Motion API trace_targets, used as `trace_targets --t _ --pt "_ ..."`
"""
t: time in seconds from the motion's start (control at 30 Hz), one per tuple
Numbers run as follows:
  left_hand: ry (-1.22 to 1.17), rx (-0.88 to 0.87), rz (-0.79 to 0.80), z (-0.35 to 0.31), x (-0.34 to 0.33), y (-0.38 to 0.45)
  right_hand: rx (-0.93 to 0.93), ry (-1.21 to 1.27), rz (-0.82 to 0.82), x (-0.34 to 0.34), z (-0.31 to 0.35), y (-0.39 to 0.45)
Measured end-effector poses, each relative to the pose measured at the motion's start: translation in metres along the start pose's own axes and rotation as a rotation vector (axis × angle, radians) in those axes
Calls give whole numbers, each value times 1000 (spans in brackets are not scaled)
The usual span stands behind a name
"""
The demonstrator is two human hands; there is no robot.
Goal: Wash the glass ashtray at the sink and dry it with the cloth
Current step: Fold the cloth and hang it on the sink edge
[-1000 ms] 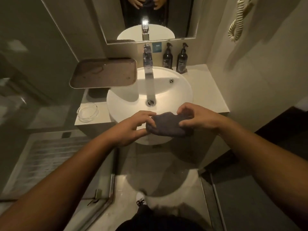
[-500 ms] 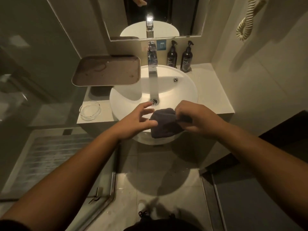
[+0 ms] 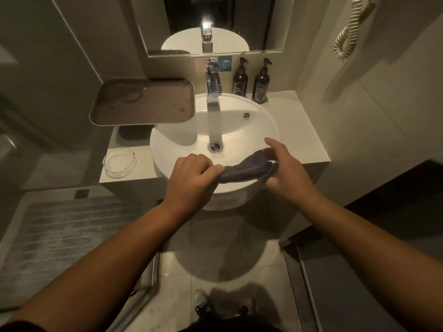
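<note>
A dark grey cloth (image 3: 247, 168) is stretched between both hands over the near rim of the round white sink (image 3: 261, 125). My left hand (image 3: 191, 178) is closed on the cloth's left end. My right hand (image 3: 285, 168) pinches its right end, index finger raised. The clear glass ashtray (image 3: 119, 162) stands alone on the white counter to the left of the sink, well apart from both hands. The chrome tap (image 3: 213, 92) rises behind the basin; no water shows.
A brown tray (image 3: 143, 101) sits raised at the back left, overlapping the sink's edge. Two dark pump bottles (image 3: 250, 80) stand at the back of the counter. A mirror (image 3: 215, 22) hangs above. A coiled cord (image 3: 352, 27) hangs on the right wall.
The bunched cloth has been pulled out longer between the hands. My left hand, open-fingered before, now grips the cloth's left end. My right hand moved right and up.
</note>
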State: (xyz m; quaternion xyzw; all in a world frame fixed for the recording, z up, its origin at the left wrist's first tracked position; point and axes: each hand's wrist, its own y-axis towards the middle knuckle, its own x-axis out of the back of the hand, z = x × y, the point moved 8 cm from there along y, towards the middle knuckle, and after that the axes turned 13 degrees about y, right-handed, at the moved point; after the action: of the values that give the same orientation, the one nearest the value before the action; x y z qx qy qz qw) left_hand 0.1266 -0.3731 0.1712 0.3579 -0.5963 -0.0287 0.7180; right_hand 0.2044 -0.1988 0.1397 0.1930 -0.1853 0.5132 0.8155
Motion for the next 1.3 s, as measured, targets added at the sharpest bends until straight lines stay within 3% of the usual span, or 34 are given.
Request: trace_targets --t 0.2,0.43,0.53,0.67,0.77,1.03,1.3 --pt "-31 19 39 8 -5 -5 94 -26 -21 -4 10 0" --pt "-90 51 126 15 -9 -6 -27 128 89 -13 5 1" --pt "-104 37 143 14 -10 -6 -106 212 219 -19 0 4" --pt "-114 50 190 16 -13 -6 -293 264 563 -29 -12 -2" --pt "-135 45 224 13 -14 -8 -364 403 650 -35 -18 -6" --pt "-149 127 244 20 -16 -7 -205 228 505 -52 -10 -4" --pt "-168 152 316 27 -29 -7 6 -50 184 -39 7 9"
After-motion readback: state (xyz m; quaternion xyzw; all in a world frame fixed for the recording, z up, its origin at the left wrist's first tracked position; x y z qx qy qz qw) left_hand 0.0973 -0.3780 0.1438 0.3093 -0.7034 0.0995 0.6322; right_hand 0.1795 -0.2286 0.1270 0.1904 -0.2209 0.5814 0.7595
